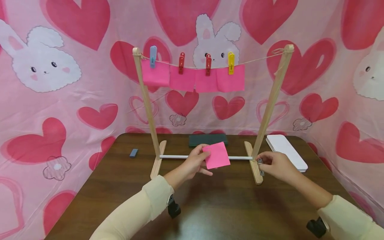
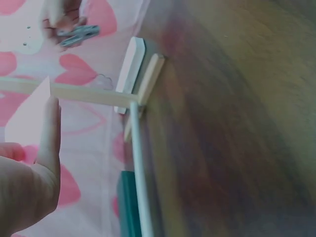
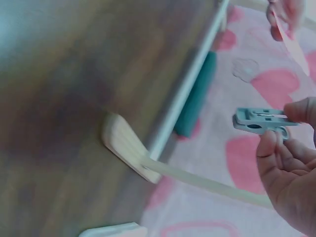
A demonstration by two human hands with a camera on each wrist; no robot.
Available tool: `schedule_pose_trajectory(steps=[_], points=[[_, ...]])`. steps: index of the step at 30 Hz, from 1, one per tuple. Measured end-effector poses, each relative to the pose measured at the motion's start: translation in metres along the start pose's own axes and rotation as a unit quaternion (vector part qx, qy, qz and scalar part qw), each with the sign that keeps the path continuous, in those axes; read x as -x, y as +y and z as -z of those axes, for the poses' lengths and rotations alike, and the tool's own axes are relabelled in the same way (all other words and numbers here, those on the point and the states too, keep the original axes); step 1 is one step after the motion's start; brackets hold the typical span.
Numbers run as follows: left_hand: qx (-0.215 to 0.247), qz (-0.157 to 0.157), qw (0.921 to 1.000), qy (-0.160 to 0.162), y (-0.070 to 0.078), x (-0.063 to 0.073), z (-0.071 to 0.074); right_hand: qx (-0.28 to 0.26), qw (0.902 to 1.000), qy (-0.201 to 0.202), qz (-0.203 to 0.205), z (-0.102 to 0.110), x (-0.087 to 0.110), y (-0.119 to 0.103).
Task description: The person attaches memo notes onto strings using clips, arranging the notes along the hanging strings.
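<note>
My left hand [image 1: 192,165] pinches a square pink sticky note [image 1: 218,156] between thumb and fingers, in front of the rack's white crossbar [image 1: 175,156]. Near the foot of the right wooden post [image 1: 271,106], my right hand [image 1: 279,165] holds a grey clothespin [image 3: 261,121] between thumb and fingers; its jaws point away from the hand and look closed. Above both hands a string [image 1: 258,61] runs between the posts. Several pink notes hang from it side by side, held by a blue clothespin [image 1: 153,56], two red clothespins [image 1: 181,63] and a yellow clothespin [image 1: 230,63].
A dark green case [image 1: 208,139] lies behind the crossbar. To the right of the rack is a long white case [image 1: 287,151]. A small blue-grey block [image 1: 133,153] sits left on the brown table [image 1: 216,213]. Heart-and-rabbit cloth [image 1: 99,116] surrounds the back and sides.
</note>
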State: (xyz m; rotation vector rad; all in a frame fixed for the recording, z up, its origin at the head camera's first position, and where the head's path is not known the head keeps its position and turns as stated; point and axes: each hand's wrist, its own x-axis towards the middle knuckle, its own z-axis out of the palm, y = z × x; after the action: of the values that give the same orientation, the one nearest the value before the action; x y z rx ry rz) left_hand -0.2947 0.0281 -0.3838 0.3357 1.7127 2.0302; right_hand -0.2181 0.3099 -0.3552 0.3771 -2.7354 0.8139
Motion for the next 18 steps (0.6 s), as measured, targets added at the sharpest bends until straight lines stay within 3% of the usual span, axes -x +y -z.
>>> schedule_pose_trajectory(steps=[3,8,13,15,18], points=[[-0.016,0.0,0.9995,0.027,0.01,-0.007,-0.008,0.006,0.999,0.041,0.018,0.015,-0.008,-0.006],[-0.032,-0.011,0.9973,0.064,0.034,-0.021,-0.026,0.002,0.9899,0.109,0.091,0.037,-0.023,-0.016],[-0.022,-0.043,0.9954,0.082,0.064,-0.032,-0.048,-0.066,0.9825,0.118,0.128,0.054,-0.041,-0.023],[-0.008,-0.056,0.9944,0.089,0.075,-0.036,-0.057,-0.112,0.9785,0.116,0.129,0.062,-0.049,-0.027],[0.016,-0.074,0.9924,0.097,0.09,-0.043,-0.069,-0.135,0.976,0.124,0.117,0.076,-0.06,-0.033]])
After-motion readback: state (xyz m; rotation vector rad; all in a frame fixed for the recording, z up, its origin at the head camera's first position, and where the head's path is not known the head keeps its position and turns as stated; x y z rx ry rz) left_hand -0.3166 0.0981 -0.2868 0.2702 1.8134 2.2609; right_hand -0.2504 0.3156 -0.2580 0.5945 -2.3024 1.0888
